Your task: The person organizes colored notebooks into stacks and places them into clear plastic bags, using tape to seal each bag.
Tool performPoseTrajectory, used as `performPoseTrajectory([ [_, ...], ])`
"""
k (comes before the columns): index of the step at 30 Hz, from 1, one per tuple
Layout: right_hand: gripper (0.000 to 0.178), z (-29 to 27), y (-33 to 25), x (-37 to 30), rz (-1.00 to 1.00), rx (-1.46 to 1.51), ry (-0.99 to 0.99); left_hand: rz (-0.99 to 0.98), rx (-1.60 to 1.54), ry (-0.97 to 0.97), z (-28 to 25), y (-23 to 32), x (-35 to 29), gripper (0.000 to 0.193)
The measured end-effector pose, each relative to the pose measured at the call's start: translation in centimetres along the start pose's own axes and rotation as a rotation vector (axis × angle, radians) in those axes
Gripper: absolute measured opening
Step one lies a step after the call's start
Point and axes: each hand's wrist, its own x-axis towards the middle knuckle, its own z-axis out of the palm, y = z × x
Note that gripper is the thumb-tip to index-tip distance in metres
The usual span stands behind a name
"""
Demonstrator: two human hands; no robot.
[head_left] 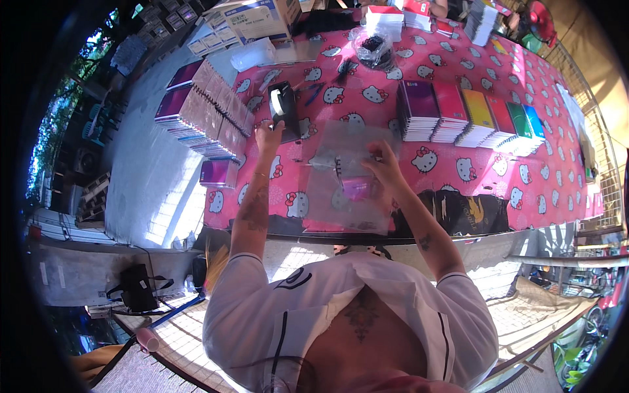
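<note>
A black tape dispenser (292, 126) with a pale roll stands on the table at centre left. At its near end is my left hand (267, 136), its fingers closed together; what they pinch is too small to make out. A clear plastic bag (327, 206) lies flat in front of me. Inside or under it shows a spiral notebook (357, 188) with a purple patch; glare on the plastic hides which. Over the bag's right side, my right hand (386, 167) has curled fingers and thumb, which seem to hold the plastic.
Stacked spiral notebooks (190, 108) stand at the left edge. Rows of coloured notebooks (452, 114) sit at the right. Beyond are scissors (314, 93), a bundled plastic bag (373, 51) and a cardboard box (259, 23). A black bag (468, 213) lies by the near edge of the pink tablecloth (426, 180).
</note>
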Motion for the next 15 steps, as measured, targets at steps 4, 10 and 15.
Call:
performPoseTrajectory([
  [4,0.036,1.0,-0.6,0.3,-0.002,-0.054,0.027,-0.278,-0.731,-0.316,-0.1,-2.2,1.3,0.020],
  [10,0.038,0.3,1.5,0.6,-0.067,-0.152,0.063,-0.375,-0.981,-0.131,1.7,-4.0,-4.8,0.007],
  [15,0.038,0.0,1.7,0.6,-0.094,-0.124,0.094,0.230,0.599,-0.147,-4.3,3.3,-2.5,0.020],
])
